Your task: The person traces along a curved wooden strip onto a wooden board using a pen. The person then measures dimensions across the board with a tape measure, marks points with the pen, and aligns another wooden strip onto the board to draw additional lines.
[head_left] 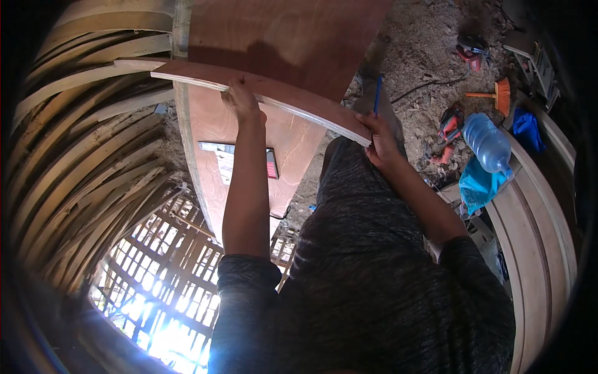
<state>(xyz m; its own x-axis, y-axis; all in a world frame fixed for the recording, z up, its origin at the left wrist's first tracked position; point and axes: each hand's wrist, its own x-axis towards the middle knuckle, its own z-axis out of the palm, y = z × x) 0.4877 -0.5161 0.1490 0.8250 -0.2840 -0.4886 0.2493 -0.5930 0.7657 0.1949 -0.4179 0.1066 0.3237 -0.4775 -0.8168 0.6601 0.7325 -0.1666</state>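
Observation:
A long curved plywood strip (293,95) runs above a plywood sheet (286,37), its layered edge turned toward me. My left hand (244,105) is closed around the strip left of its middle. At the strip's right end, my right hand (381,138) grips it between thumb and fingers. A thin blue pencil or pen (378,95) sticks up from that same hand. The strip's far left end overlaps the pale wooden ribs at the left. On the sheet, beyond my left forearm, lies a flat dark-edged object (271,163) with a shiny face, partly hidden by the arm.
Curved wooden ribs (93,81) line the left side. At the right lie red power tools (450,121), an orange brush (502,96), a large clear plastic bottle (487,142), a teal bag (478,187) and a blue bag (528,129). Long boards (529,249) curve along the right edge. Shavings cover the ground.

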